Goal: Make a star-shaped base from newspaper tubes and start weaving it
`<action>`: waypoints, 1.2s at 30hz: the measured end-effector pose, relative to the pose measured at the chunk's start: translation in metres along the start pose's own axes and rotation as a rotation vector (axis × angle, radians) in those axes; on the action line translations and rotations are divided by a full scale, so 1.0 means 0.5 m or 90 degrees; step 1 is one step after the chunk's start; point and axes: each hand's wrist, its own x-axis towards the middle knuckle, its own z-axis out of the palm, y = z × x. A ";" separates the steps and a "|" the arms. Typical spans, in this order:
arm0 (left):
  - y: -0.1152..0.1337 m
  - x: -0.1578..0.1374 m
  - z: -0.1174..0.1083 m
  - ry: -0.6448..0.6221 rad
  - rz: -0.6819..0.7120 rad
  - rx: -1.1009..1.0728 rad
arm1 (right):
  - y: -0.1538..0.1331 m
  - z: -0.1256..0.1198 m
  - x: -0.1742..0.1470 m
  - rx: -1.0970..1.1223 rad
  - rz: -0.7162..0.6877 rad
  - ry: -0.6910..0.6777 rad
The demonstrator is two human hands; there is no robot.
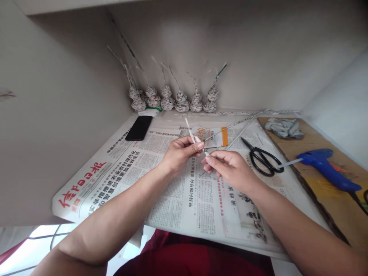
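Both hands meet above a newspaper sheet [172,184] spread over the work surface. My left hand [181,153] pinches a thin rolled paper stick [188,127], whose pale end points up and away to the left. Just below and to the right, my right hand [225,165] is closed on the lower part of the same stick, thumb against forefinger. More thin paper sticks [238,123] lie behind the hands, some crossing a white and orange printed card [223,137]. Where the held stick ends under my right hand is hidden.
Several woven paper gourds [182,102] line the back wall. A black phone [139,128] lies at left. To the right are black scissors [260,159], a blue glue gun [330,168] and a crumpled cloth [284,127] on a cardboard sheet [309,147]. A shelf edge overhangs above.
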 end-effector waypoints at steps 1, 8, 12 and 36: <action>0.000 0.001 -0.001 0.004 -0.012 -0.004 | 0.002 -0.001 0.002 0.049 0.020 -0.027; -0.001 0.007 -0.007 0.041 -0.077 -0.032 | 0.003 -0.007 0.006 0.170 0.076 -0.056; -0.003 0.006 -0.005 0.046 -0.089 -0.025 | 0.001 -0.005 0.006 0.115 0.063 -0.055; 0.006 0.011 -0.020 -0.035 -0.243 -0.139 | -0.035 -0.004 -0.011 0.274 0.084 -0.109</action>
